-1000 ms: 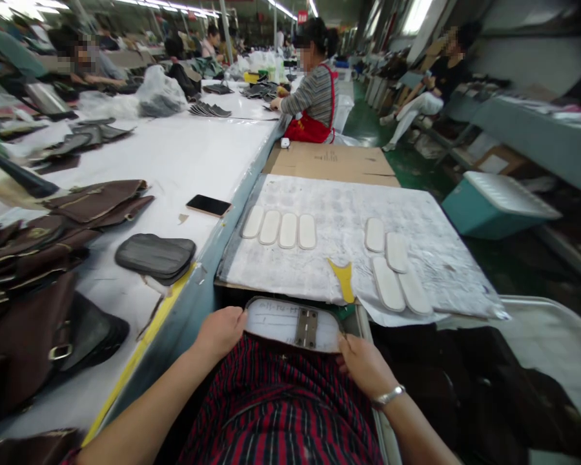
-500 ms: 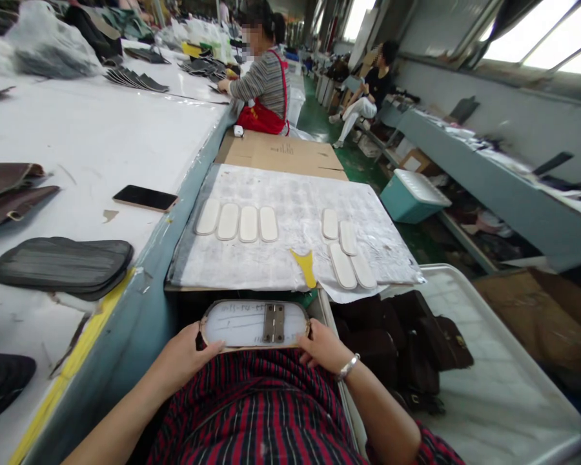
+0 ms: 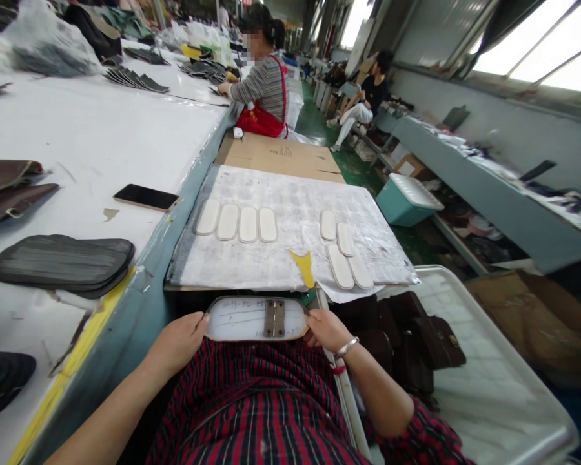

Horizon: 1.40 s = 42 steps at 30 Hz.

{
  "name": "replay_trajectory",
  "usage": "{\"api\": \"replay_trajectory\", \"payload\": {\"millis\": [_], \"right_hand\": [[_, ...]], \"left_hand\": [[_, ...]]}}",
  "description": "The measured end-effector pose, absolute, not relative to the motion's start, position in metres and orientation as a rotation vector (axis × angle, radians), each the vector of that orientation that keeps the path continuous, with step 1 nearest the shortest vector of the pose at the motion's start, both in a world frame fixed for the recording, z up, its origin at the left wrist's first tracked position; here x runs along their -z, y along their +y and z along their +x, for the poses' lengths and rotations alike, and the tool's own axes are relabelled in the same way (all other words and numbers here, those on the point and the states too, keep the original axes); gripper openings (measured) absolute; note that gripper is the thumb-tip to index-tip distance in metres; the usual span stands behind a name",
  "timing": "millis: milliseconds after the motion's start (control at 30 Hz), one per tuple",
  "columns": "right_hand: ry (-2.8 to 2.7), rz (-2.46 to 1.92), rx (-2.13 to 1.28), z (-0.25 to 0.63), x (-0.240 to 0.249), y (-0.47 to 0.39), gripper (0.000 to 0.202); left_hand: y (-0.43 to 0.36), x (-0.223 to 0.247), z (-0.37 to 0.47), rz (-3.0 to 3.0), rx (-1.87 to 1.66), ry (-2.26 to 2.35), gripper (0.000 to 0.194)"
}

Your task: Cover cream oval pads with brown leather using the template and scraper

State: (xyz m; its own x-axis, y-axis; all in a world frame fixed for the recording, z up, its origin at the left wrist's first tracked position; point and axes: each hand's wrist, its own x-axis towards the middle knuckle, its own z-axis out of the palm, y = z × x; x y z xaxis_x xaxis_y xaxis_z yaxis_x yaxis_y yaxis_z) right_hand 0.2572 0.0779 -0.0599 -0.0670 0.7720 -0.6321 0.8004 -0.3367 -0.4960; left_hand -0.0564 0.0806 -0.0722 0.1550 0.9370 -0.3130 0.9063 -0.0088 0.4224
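An oval frame [image 3: 242, 320] with a whitish plate, faint handwriting and a metal hinge [image 3: 274, 318] is level above my lap. My left hand [image 3: 181, 339] pinches its left end, and my right hand [image 3: 328, 330], with a silver bracelet on the wrist, grips its right end. Just beyond it is a board covered in white sheeting [image 3: 290, 194]. On that lie a row of white oval pieces [image 3: 248, 224], more white ovals [image 3: 339, 266] at the right, and a yellow forked piece [image 3: 303, 267] near the front edge.
Left is a white table [image 3: 87, 135] with a phone [image 3: 145, 197], dark oval pieces [image 3: 62, 261] and brown leather [image 3: 10, 187]. A pale tub [image 3: 503, 381] at the right holds dark brown cases [image 3: 438, 339]. A person in a red apron [image 3: 266, 90] sits ahead; another sits farther back.
My left thumb has shifted off the plate's face to the frame's left end. My right fingers have moved outward to its right end. The frame has risen slightly.
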Motion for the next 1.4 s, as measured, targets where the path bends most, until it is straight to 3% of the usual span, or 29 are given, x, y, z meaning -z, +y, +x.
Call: {"api": "replay_trajectory", "payload": {"millis": [167,367,533,800,933,1133,1400], "right_hand": [[1.592,2.091,1.831,0.263,0.068,0.083,0.022],[1.507,2.044,2.042,0.272,0.07,0.08,0.031],[1.552,2.12,1.916,0.271,0.078,0.072,0.022],[1.698,2.192,1.7,0.27,0.082,0.077,0.033],[1.695,2.097,1.778,0.272,0.072,0.087,0.035],[1.517,2.004,1.983,0.272,0.061,0.097,0.056],[1.811,2.042,1.632,0.27,0.063,0.093,0.034]], "left_hand": [[0.079,0.077,-0.059,1.918,-0.11,1.736,0.034],[0.086,0.074,-0.063,1.853,-0.054,1.696,0.035],[0.09,0.077,-0.064,1.845,-0.063,1.663,0.038],[0.082,0.073,-0.06,1.866,-0.079,1.73,0.04],[0.087,0.074,-0.061,1.839,-0.062,1.74,0.041],[0.088,0.069,-0.059,1.816,-0.024,1.734,0.041],[0.086,0.059,-0.055,1.565,-0.22,1.713,0.023]]}}
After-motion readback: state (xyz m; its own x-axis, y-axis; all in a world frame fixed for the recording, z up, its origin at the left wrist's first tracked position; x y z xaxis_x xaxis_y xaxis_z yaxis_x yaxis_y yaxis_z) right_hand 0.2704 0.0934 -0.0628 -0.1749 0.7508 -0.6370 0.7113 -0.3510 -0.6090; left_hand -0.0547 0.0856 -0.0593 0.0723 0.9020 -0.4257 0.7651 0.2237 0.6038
